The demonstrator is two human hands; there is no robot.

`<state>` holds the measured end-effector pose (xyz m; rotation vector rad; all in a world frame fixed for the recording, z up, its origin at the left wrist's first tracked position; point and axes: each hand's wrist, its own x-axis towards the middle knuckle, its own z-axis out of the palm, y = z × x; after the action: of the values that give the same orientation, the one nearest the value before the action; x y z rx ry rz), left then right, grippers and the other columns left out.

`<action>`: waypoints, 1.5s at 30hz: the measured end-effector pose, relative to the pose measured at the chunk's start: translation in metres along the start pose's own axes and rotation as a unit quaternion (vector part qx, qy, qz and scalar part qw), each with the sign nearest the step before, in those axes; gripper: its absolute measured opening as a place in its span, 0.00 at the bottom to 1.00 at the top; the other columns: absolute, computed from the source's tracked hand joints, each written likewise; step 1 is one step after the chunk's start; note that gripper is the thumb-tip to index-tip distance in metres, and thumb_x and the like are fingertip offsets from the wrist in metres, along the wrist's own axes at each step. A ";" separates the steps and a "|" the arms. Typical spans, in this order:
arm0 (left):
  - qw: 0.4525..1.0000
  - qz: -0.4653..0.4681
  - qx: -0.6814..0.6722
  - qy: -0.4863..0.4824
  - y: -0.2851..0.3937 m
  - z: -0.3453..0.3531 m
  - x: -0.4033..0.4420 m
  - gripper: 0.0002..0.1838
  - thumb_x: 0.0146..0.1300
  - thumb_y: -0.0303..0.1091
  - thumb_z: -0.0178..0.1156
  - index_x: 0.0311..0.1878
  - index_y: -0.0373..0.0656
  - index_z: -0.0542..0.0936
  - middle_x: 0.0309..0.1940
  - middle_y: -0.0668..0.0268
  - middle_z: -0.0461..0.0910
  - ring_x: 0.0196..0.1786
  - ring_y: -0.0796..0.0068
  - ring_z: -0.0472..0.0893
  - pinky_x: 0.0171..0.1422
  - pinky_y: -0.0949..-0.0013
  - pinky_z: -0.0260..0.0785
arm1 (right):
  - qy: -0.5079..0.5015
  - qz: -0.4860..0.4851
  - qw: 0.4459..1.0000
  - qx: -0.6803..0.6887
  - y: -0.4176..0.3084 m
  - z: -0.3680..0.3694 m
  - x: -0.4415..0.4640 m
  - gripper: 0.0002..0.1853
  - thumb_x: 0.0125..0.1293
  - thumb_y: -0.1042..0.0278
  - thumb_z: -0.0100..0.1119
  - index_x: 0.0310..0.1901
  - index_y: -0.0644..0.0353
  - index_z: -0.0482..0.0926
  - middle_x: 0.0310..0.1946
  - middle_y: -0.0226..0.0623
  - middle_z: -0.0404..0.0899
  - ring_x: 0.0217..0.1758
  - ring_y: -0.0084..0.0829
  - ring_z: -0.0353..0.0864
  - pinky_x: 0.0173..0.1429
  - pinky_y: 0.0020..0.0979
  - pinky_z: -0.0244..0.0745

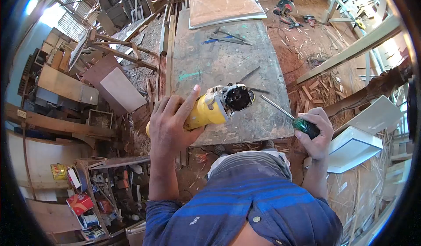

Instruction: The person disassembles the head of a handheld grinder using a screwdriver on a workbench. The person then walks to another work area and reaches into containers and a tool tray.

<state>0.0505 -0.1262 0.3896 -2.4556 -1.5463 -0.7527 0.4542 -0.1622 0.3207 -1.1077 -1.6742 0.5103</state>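
My left hand (171, 121) is wrapped round the yellow body of a power tool (206, 111), held above the near part of a worn workbench (263, 118). The tool's opened round metal end (239, 97) faces up and to the right, with a dark cavity inside. In my right hand (318, 134) is a screwdriver (302, 125) with a green and black handle. Its metal shaft points up and left toward the tool, with its tip apart from it. Dark thin strips (250, 73) lie on the bench just beyond the tool.
Flat panels (226, 5) lie at the bench's far end, with several thin tools (228, 39) nearer. A red and black power tool (285, 7) rests on the floor at right. A white box (357, 149) stands to my right, cluttered shelves (98, 193) to my left.
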 end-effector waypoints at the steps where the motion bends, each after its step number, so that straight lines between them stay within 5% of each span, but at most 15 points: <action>1: 1.000 -0.005 0.005 -0.006 0.003 0.000 0.003 0.53 0.38 0.35 0.85 0.78 0.53 0.84 0.42 0.66 0.80 0.46 0.60 0.84 0.56 0.55 0.81 | -0.001 0.002 1.000 0.007 0.003 -0.003 0.003 0.24 0.52 0.71 0.80 0.53 0.65 0.91 0.41 0.41 0.84 0.43 0.35 0.84 0.49 0.35 0.79; 17: 0.999 -0.008 -0.004 -0.033 0.021 -0.007 0.039 0.53 0.36 0.34 0.85 0.76 0.48 0.86 0.39 0.63 0.82 0.42 0.58 0.85 0.50 0.54 0.81 | -0.021 -0.027 0.999 0.010 0.021 -0.017 0.035 0.23 0.52 0.68 0.80 0.52 0.64 0.92 0.40 0.39 0.84 0.41 0.33 0.84 0.46 0.33 0.78; 20: 0.999 -0.024 -0.027 -0.037 0.015 -0.002 0.036 0.51 0.38 0.35 0.83 0.76 0.47 0.85 0.40 0.64 0.80 0.44 0.57 0.84 0.55 0.54 0.81 | -0.016 -0.026 0.999 0.014 0.023 -0.018 0.035 0.23 0.51 0.69 0.79 0.52 0.64 0.92 0.40 0.39 0.84 0.41 0.33 0.85 0.46 0.34 0.79; 34: 0.979 0.041 -0.098 0.175 -0.014 0.050 0.011 0.50 0.36 0.43 0.85 0.72 0.39 0.87 0.37 0.65 0.84 0.38 0.62 0.84 0.49 0.58 0.79 | -0.015 -0.025 0.999 0.029 0.023 -0.015 0.030 0.23 0.48 0.70 0.77 0.50 0.64 0.92 0.39 0.39 0.84 0.39 0.34 0.85 0.45 0.34 0.78; 45: 0.963 0.079 -0.055 0.252 -0.027 0.058 0.003 0.44 0.46 0.53 0.87 0.67 0.38 0.90 0.38 0.65 0.87 0.38 0.64 0.85 0.46 0.59 0.79 | -0.131 -0.061 0.988 0.060 -0.011 -0.016 0.043 0.24 0.48 0.67 0.80 0.50 0.61 0.94 0.38 0.40 0.85 0.37 0.35 0.87 0.41 0.35 0.80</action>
<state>0.0475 -0.0899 0.3372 -2.1782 -1.1323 -1.3305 0.4614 -0.1337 0.3575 -0.8722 -1.8988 0.6925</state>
